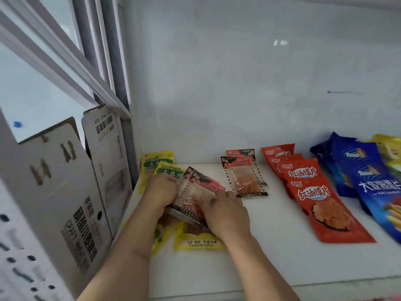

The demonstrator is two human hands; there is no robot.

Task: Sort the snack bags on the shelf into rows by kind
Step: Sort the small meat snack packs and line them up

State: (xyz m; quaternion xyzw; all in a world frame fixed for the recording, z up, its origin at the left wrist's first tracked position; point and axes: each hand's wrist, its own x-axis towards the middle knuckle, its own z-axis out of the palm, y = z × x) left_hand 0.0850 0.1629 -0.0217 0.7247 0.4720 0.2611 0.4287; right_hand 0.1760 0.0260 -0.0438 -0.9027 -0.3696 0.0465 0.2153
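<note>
Both hands, left [160,192] and right [225,210], clamp a glossy clear-windowed snack packet [196,192] above crinkled yellow bags [198,241] on the smooth white shelf [271,253].

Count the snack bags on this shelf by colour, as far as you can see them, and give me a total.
Yellow bags at the left: at least 3 visible, partly covered.
Clear bags with black and red headers: 2 held in both hands, 2 lying in a row, so 4.
Red bags: 4.
Blue bags: at least 2.
Yellow packs at the far right: cut off, not counted.
Total: at least 13.
</note>
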